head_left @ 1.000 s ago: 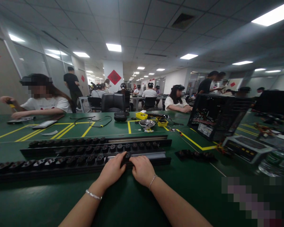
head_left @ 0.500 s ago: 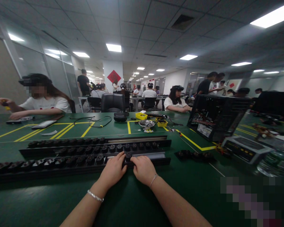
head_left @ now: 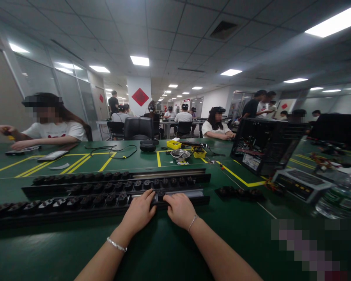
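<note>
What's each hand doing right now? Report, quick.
Left hand: fingers curled onto the black socket rail.
Right hand: same rail; whether either pinches a socket cannot be told.

An open computer case (head_left: 266, 144) stands on the green desk (head_left: 169, 249) at right, a grey unit (head_left: 298, 183) just before it. Farther back: yellow tray (head_left: 174, 144), metal bowl (head_left: 180, 154), black cable (head_left: 117, 150). A co-worker in white (head_left: 51, 130) sits at left.

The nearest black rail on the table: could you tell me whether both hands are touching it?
Touching. The head view shows the left hand and right hand with fingers resting on the nearest black rail.
</note>
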`<state>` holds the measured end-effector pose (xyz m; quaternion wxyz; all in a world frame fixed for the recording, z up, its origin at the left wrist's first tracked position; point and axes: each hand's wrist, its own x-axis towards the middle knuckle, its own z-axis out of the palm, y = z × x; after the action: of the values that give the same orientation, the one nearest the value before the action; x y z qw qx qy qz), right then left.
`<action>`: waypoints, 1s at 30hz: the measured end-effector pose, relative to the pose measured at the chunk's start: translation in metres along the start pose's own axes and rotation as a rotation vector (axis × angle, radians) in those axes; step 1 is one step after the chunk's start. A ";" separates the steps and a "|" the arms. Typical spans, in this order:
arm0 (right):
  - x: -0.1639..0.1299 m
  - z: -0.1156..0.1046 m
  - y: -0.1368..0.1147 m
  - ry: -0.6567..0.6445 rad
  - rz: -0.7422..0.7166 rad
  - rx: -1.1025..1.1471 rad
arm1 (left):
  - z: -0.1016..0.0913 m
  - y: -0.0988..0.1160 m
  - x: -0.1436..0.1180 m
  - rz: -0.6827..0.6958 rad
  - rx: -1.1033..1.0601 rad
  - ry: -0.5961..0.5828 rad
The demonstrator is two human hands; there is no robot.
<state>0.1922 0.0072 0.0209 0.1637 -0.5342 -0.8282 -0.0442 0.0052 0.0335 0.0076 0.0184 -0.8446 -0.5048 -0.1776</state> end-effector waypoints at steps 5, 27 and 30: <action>-0.001 0.000 0.002 0.003 -0.007 0.008 | -0.001 0.001 0.001 0.000 -0.003 -0.012; 0.001 -0.008 0.011 -0.077 0.001 0.043 | -0.002 0.001 0.000 0.000 0.010 0.002; 0.000 -0.010 0.011 -0.087 0.021 0.018 | -0.003 0.002 -0.001 0.001 0.009 0.000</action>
<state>0.2048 0.0092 0.0290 0.1328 -0.5429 -0.8291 -0.0120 0.0057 0.0316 0.0105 0.0224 -0.8447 -0.5051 -0.1756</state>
